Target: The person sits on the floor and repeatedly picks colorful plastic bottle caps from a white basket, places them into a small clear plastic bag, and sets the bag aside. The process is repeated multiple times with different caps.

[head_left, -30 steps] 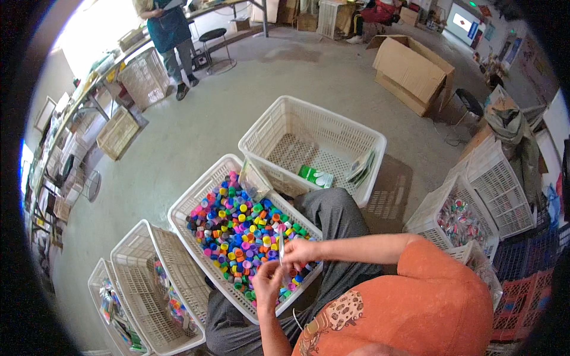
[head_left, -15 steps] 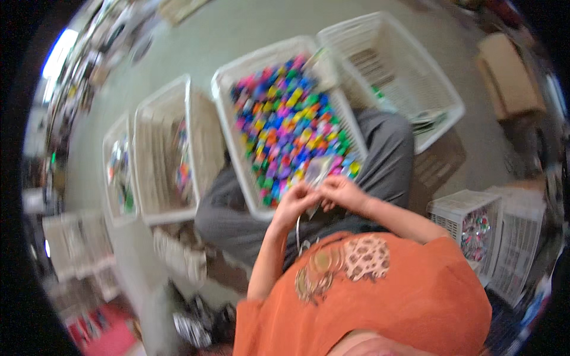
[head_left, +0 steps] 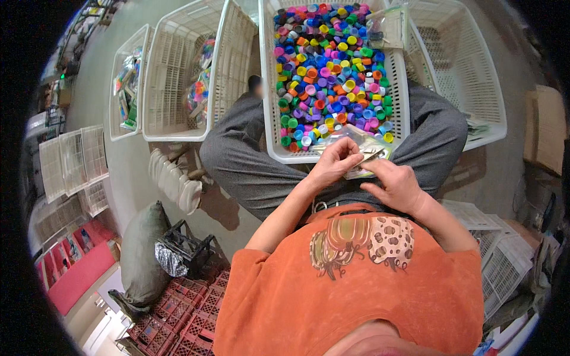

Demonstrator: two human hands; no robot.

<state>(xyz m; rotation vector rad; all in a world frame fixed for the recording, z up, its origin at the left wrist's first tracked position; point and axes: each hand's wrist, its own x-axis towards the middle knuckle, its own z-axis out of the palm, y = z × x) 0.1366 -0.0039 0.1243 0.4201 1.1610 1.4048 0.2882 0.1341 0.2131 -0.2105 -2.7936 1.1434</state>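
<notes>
A clear plastic packet [head_left: 367, 142], with a pale card-like part and some green in it, is held over the near edge of a white crate [head_left: 274, 151] full of small bright plastic caps [head_left: 332, 77]. My left hand [head_left: 339, 161] pinches the packet's near side between thumb and fingers. Close beside it, my right hand [head_left: 396, 183] is closed on the packet's right side, its thumb lower down and the fingertips partly hidden. What the packet contains is too small to make out.
Left of my leg stand two white crates [head_left: 178, 140] with bagged colourful goods. Another white crate [head_left: 469, 65] is at the right, with flat packets in it. Packets [head_left: 386, 32] lie on the caps' far right corner. A grey sack [head_left: 144, 255] and red crates [head_left: 172, 305] are behind left.
The view has turned and shifted, so the crates sit higher in it. Both hands remain together at the packet, which shows more clearly.
</notes>
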